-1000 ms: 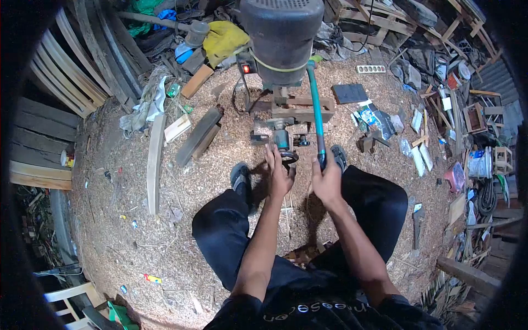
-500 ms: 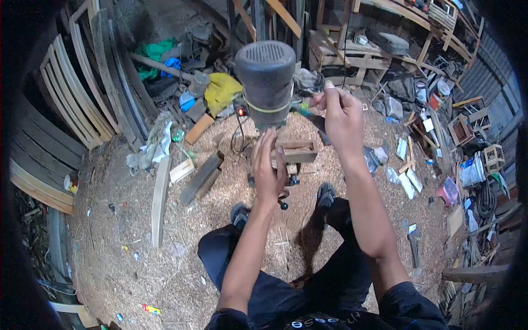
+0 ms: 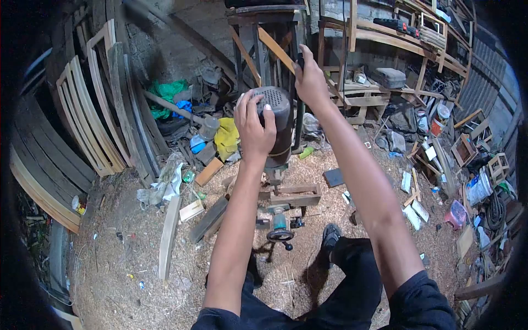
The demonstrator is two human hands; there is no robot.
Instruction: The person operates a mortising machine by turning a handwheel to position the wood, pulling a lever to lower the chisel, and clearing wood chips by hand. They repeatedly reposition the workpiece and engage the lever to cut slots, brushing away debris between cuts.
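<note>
In front of me stands an upright drilling or mortising machine with a dark cylindrical motor point(image 3: 283, 129), its vented cap on top. My left hand point(image 3: 256, 124) rests on the motor's top near side, fingers spread and curved over its edge. My right hand point(image 3: 313, 82) is closed around the black grip of a lever point(image 3: 300, 61) rising right of the motor. Below the motor, a wooden block point(image 3: 308, 199) with a long recess lies on the machine's table, close to the bit point(image 3: 275, 179). A handwheel point(image 3: 280, 235) sits at the table's near side.
Wood shavings cover the floor point(image 3: 137, 231). Left of the machine lie a long board point(image 3: 169, 236) and a dark beam point(image 3: 210, 220). Curved wooden frames point(image 3: 88, 115) lean at the left. Clutter and a wooden rack point(image 3: 385, 36) stand at the right and back.
My left hand has gone from beside the motor's lower end up to its top. My right hand has moved up and away, now around the lever grip. The view has tilted upward.
</note>
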